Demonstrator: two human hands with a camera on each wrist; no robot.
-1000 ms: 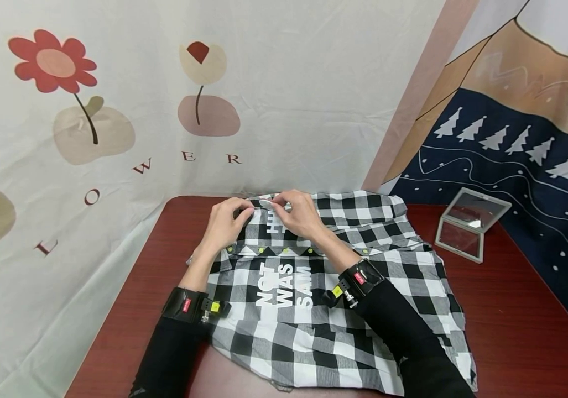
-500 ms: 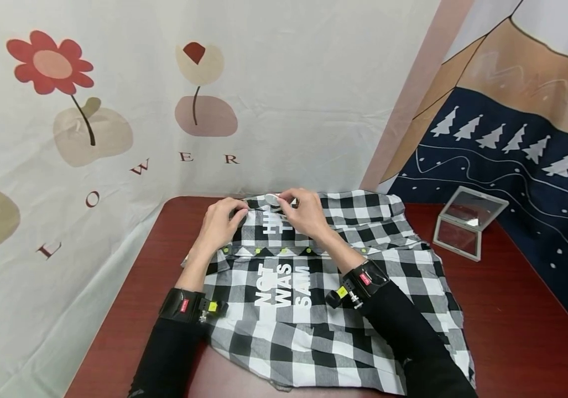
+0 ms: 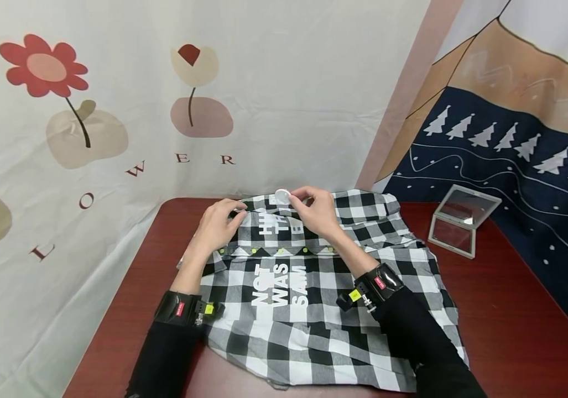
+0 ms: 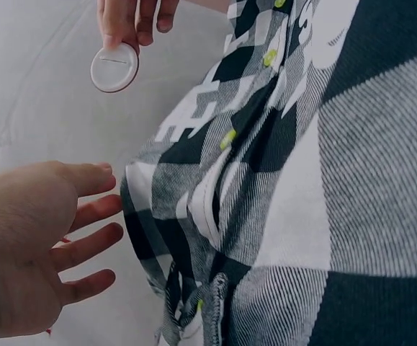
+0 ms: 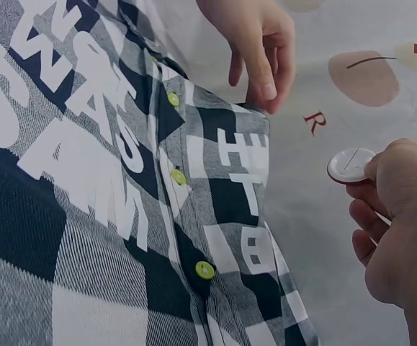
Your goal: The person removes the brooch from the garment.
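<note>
A black-and-white checked shirt (image 3: 333, 342) with white printed letters and yellow-green buttons is spread over the table. My right hand (image 3: 317, 213) pinches a round white pin badge (image 3: 282, 196) between thumb and fingers, above the shirt's far part. In the right wrist view the badge (image 5: 348, 166) shows its back, with a thin pin across it and a red rim. My left hand (image 3: 218, 224) is at the shirt's far left edge. Its fingers (image 4: 96, 249) are spread and relaxed, their tips right by the cloth, holding nothing.
An open folding mirror (image 3: 465, 221) lies on the red-brown table (image 3: 507, 309), right of the shirt. A pale flower-printed cloth (image 3: 288, 110) hangs behind the table's far edge. A dark blue cloth with white trees (image 3: 503, 155) hangs at the right.
My right hand has moved right, away from the left hand, carrying the badge, which now shows more fully. The left hand stays by the shirt's edge. The head view has shifted slightly.
</note>
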